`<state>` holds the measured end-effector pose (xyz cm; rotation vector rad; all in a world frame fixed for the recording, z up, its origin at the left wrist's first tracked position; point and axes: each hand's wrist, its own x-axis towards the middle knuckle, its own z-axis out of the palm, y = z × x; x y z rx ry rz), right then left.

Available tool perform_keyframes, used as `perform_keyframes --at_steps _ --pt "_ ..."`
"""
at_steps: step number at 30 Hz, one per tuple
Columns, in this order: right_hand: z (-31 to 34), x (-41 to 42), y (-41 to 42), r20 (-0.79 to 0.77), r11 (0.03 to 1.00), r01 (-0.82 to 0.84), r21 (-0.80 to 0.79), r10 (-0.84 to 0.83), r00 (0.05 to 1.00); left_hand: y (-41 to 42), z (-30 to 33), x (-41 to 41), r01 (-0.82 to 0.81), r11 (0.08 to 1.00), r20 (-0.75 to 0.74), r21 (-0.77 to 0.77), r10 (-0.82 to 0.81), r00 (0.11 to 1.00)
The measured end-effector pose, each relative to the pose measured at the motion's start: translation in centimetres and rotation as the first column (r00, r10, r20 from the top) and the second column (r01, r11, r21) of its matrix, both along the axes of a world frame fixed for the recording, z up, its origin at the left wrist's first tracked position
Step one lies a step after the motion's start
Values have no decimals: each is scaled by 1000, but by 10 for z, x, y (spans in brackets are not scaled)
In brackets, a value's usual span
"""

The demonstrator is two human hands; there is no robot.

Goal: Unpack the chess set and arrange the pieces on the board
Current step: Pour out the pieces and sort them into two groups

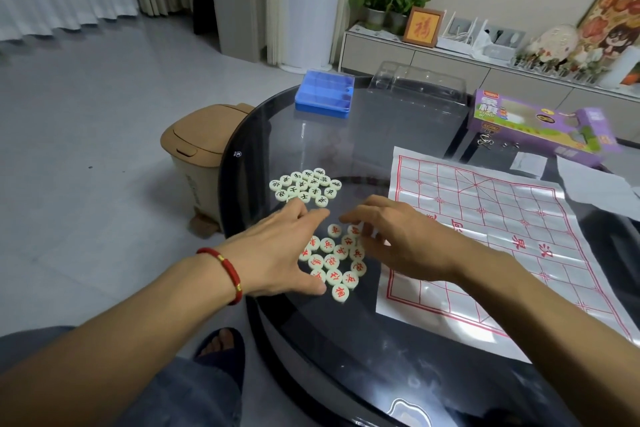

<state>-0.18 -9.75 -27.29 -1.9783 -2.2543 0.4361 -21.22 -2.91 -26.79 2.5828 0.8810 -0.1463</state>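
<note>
Several cream round pieces with red characters [333,262] lie clustered on the dark glass table [346,340]. A second cluster with black characters [306,187] lies just beyond. My left hand [282,253] rests spread on the left edge of the red cluster, covering a few pieces. My right hand [398,239] hovers over the cluster's right side, fingers curled toward a piece; I cannot tell if it grips one. The white paper board with red lines [485,239] lies flat to the right, with no pieces on it.
A purple chess box [540,125], a clear plastic tray [419,83] and a blue plastic case [325,94] stand at the table's far side. Loose white paper [595,184] lies by the board. A tan bin [197,156] stands on the floor left of the table.
</note>
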Motion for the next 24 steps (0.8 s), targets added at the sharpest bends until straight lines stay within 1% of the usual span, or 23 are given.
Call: perform_keyframes --at_steps 7,11,17,24 --pt "0 3 3 19 1000 -8 8 8 1000 5 -2 2 -2 1000 17 16 2 1000" --pt "2 6 6 15 1000 -25 13 25 1000 7 -4 1 8 1000 27 -2 -8 1000" --pt "2 11 12 37 998 -43 51 41 998 9 -4 2 -25 1000 78 -12 26 997" --pt "0 8 10 27 995 -45 92 42 999 9 -5 5 -33 999 93 1 33 995"
